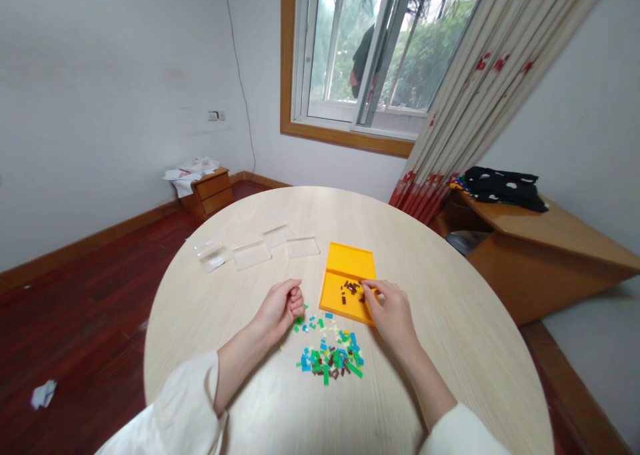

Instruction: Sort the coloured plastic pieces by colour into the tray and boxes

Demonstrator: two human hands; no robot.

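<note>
An open yellow tray (pixel 350 258) with two sections lies on the table. In its nearer section sit small dark brown building bricks (pixel 352 288). My right hand (pixel 393 311) reaches over the tray's right side, thumb and index finger bent together at the brown bricks; what is between the fingertips is too small to tell. To the left of the tray, my left hand (pixel 283 308) is curled closed above the table, and its grip hides anything inside. Between my forearms spreads a loose pile of small bricks (pixel 333 358) in blue, green, brown, yellow and cream.
Several clear plastic boxes or lids (pixel 251 255) lie on the far left of the round table (pixel 430 275). A wooden cabinet (pixel 545 241) with black cloth (pixel 507 187) stands at the right. Papers (pixel 193 169) top a small drawer unit (pixel 215 191). A person (pixel 363 61) shows at the window.
</note>
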